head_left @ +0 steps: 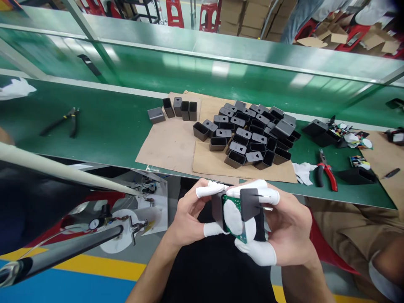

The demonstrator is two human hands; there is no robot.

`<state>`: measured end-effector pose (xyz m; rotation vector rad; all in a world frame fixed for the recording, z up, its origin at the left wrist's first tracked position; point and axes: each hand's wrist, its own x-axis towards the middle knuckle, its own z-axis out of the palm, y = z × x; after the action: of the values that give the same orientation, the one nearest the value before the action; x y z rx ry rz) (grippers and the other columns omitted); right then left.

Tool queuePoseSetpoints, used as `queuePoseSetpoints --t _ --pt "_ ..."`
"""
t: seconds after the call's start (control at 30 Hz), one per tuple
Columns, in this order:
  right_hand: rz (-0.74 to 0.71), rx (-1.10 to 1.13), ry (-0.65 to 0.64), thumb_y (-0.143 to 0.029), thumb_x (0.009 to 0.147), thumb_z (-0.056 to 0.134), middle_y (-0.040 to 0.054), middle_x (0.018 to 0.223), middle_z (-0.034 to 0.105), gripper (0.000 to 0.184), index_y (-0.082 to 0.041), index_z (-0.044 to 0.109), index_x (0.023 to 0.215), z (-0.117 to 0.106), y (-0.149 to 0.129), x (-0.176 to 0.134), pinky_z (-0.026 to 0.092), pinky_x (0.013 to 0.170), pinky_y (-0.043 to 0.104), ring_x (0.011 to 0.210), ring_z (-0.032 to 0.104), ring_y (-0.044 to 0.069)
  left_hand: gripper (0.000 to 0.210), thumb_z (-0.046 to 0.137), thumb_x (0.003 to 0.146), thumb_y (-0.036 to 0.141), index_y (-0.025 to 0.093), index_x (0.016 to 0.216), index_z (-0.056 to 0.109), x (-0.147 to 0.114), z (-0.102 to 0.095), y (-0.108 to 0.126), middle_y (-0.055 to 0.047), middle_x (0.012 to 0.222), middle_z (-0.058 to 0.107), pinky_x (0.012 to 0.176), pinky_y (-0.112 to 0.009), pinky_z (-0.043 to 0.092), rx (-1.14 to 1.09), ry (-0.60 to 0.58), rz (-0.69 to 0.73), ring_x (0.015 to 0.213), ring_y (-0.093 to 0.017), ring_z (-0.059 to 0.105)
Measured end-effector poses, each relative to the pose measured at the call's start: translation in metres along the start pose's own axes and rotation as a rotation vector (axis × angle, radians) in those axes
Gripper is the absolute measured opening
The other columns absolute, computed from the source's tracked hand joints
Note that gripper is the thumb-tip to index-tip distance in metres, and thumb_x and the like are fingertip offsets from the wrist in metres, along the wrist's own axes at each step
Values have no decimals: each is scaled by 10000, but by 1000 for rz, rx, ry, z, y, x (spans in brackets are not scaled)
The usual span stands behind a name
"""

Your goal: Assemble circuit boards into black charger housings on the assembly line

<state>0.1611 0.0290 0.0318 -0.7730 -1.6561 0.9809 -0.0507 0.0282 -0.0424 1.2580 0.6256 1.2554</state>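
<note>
Above the lap (217, 269), left hand (192, 210) pinches black box-shaped shell (217, 209); right hand (290, 223) pinches green circuit board (234, 201) just rightward, contact unclear.

Head-worn view, forward and down

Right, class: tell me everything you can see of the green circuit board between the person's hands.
The circuit board is green, mostly covered by rounded white patches. Held off the table, its left side meets a dark, plastic-looking case in the left hand. A dark cap with metal prongs, held by the right hand, overlaps its right; the right thumb seems to touch its lower edge.
</note>
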Motion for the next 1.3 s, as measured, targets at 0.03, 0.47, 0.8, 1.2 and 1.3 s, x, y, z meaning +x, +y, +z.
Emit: queuePoseSetpoints --t 0.03,0.47,0.8,1.2,1.3 --pt "0 -8 2 -88 667 917 99 1076 766 632 -185 763 1271 0 1 0 607 734 433 893 714 278 779 1035 664 266 267 1381 732 0 0 0 -93 1216 644 990 -350 628 3 -3 4 1131 -244 681" --pt "-8 -52 15 -147 658 948 99 1079 777 632 -226 767 1258 0 0 -1 628 726 435 868 716 277 781 1032 674 305 277 1393 728 2 0 1 -86 1165 643 905 -318 634 50 -10 42 1051 -220 680" --pt "-40 -40 8 -109 646 940 117 1171 772 636 -233 750 1241 2 1 1 641 786 460 961 734 306 775 1036 664 284 259 1378 737 3 0 3 -81 1168 646 890 -302 636 42 -15 28 1020 -205 675" --pt "62 -72 -62 -106 669 901 51 1008 721 521 -257 735 1139 1 -1 10 610 760 412 853 668 247 840 1047 641 351 249 1404 713 -7 3 -14 -111 1253 657 1017 -377 643 -36 16 -70 1122 -256 700" --pt "66 -85 -65 -129 672 912 53 1021 715 553 -260 735 1180 0 1 9 615 775 415 859 664 249 844 1045 646 349 249 1413 707 -8 3 -17 -116 1265 650 1030 -389 645 -52 22 -77 1135 -264 702"
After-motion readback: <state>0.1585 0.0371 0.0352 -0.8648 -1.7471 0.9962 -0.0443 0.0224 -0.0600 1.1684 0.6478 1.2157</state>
